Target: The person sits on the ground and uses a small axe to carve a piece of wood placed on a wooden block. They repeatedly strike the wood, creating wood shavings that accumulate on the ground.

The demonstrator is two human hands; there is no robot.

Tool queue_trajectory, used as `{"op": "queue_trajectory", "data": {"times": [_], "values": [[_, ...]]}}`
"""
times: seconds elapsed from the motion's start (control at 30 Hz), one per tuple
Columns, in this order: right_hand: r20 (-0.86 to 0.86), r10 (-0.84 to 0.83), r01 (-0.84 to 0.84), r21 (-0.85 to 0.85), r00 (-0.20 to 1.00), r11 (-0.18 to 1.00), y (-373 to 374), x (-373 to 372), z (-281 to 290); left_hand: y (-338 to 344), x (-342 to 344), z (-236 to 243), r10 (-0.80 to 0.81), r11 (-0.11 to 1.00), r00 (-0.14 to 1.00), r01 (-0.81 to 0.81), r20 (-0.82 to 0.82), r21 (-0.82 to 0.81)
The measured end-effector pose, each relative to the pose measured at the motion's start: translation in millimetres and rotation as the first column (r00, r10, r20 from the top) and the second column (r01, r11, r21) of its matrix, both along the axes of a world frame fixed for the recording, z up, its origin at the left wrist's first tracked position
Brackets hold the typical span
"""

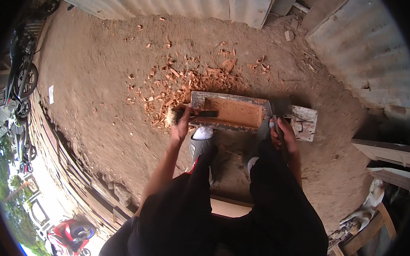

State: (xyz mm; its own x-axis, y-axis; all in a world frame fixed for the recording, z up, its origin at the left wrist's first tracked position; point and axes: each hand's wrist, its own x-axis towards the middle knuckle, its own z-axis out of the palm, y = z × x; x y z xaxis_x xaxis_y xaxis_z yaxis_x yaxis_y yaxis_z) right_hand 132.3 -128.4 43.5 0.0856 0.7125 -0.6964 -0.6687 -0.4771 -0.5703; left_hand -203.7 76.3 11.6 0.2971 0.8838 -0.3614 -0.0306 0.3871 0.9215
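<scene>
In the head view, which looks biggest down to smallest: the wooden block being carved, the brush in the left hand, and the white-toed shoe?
1. Wooden block, by far the largest.
2. White-toed shoe and brush in the left hand look about alike; the hand hides part of the brush, so I won't rank them.

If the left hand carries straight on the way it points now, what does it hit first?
Left hand points up the picture, gripping a tool at the plank's left end. Straight on, it probably meets the wood chips on the dirt; depth is unclear.

Reddish-orange wood chips (179,87) on brown dirt floor (92,66); grey-edged plank (233,112); black trousers (274,215).
</scene>
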Motion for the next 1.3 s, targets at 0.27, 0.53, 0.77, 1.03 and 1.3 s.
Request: {"op": "queue_trajectory", "data": {"times": [0.27, 0.53, 0.77, 1.03, 1.3], "values": [[-0.010, -0.039, 0.039, -0.055, 0.999, 0.998, 4.7, -2.6, -4.0, 26.9, -51.8, 49.9, 0.042, 0.997, 0.976, -0.028, -0.214, 0.066], [-0.017, -0.013, 0.012, -0.052, 1.000, 0.999, 10.3, -4.4, -0.6, -2.2, 31.1, 16.0, 0.053, 0.998, 0.998, -0.053, 0.021, -0.021], [-0.014, -0.012, 0.011, -0.063, 1.000, 0.998, 9.8, -3.3, 0.5, 22.4, -45.6, 36.5, 0.074, 0.996, 0.904, -0.045, -0.421, 0.078], [-0.060, -0.006, 0.004, -0.039, 0.998, 0.999, 11.9, -3.3, -2.3, -7.7, 22.0, 27.7, -0.046, 0.996, 0.998, 0.043, -0.047, -0.072], [-0.061, -0.014, 0.013, -0.024, 0.998, 1.000, 2.7, 0.1, -8.8, 32.7, -48.1, 37.9, 0.094, 0.995, 0.936, -0.078, -0.339, 0.060]]}}
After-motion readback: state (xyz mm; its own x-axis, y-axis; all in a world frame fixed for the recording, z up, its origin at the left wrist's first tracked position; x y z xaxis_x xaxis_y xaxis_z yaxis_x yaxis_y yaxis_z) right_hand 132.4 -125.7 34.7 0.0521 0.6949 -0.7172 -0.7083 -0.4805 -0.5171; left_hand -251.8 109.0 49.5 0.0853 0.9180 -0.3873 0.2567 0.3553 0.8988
